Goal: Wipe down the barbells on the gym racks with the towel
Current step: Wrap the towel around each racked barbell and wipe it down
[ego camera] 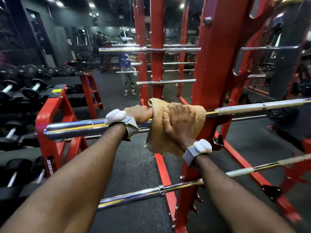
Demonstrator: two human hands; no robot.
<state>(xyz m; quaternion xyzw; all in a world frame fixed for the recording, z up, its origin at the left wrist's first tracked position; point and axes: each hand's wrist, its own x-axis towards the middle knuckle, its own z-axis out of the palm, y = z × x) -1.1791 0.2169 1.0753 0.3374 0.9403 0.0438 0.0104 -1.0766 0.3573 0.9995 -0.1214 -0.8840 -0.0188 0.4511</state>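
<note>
A chrome barbell (pixel 80 127) lies across the red rack (pixel 217 68) at chest height, running from lower left to upper right. A tan towel (pixel 193 120) is draped over the bar just left of the rack's upright. My right hand (pixel 176 121) grips the towel and wraps it round the bar. Beside it, my left hand (pixel 139 113) grips the bare sleeve of the same bar, touching the towel's left edge. A second barbell (pixel 151 192) rests lower on the rack, below my arms. More bars (pixel 127 49) sit on higher pegs behind.
A red dumbbell rack (pixel 55 115) with black dumbbells (pixel 30 91) stands to the left. A mirror behind the rack reflects a standing person (pixel 127 76). Black rubber floor (pixel 134 162) lies under the bars. Red base rails (pixel 165 175) of the rack run toward me.
</note>
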